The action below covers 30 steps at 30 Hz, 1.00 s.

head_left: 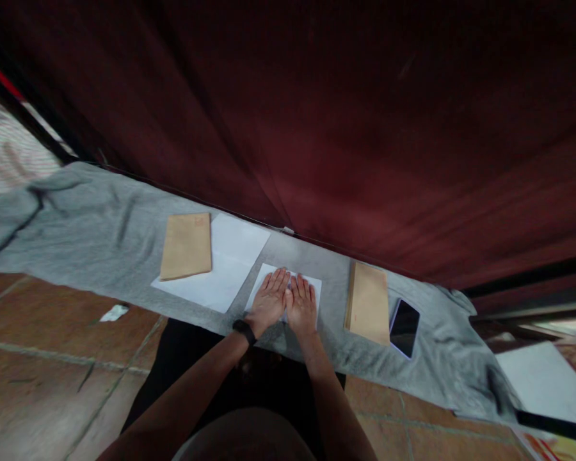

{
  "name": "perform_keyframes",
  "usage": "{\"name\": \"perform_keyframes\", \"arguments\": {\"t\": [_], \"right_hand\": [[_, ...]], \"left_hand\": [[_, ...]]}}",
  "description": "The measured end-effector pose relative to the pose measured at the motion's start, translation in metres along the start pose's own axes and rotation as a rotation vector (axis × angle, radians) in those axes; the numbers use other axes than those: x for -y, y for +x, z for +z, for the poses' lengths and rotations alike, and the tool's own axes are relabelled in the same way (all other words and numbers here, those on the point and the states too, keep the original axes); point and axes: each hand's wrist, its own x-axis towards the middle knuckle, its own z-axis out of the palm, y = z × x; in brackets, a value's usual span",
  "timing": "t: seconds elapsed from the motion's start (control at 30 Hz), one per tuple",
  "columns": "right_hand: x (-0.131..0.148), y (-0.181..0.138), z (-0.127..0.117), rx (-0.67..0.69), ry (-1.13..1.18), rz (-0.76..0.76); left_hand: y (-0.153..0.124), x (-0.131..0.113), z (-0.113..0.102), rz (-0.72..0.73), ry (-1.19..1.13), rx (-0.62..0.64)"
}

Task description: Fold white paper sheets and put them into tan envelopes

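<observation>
My left hand (269, 298) and my right hand (301, 305) lie flat, side by side, with fingers stretched away from me. Both palms press on a folded white sheet of paper (255, 296), which covers a small patch of the grey cloth. Thumbs touch or nearly touch near the middle of the sheet, and most of its centre is hidden under the hands. To the left, larger white paper (230, 256) lies spread out, partly beneath a brown envelope (187, 246). Right of my hands sits a stack of brown envelopes (368, 302).
A grey cloth (125, 237) covers the long narrow surface. A phone (405, 328) with a dark screen lies right of the envelope stack. Dark red fabric (317, 141) rises along the far edge. Crumpled white tissue (114, 312) is on the tiled floor (43, 365).
</observation>
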Motion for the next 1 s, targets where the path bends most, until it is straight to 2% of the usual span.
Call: {"name": "perform_keyframes", "arguments": {"t": [0.4, 0.67, 0.8, 1.0], "right_hand": [[-0.011, -0.008, -0.001, -0.051, -0.079, 0.095], [-0.035, -0.019, -0.007, -0.123, -0.061, 0.114], [-0.049, -0.006, -0.019, -0.065, -0.018, 0.157], [-0.055, 0.021, -0.042, 0.06, 0.021, 0.339]], "left_hand": [[-0.01, 0.006, -0.005, -0.115, 0.039, -0.058], [-0.029, 0.014, -0.006, -0.159, 0.01, -0.121], [-0.045, 0.018, -0.008, -0.152, -0.037, -0.178], [-0.051, 0.017, -0.009, -0.162, -0.017, -0.185]]}}
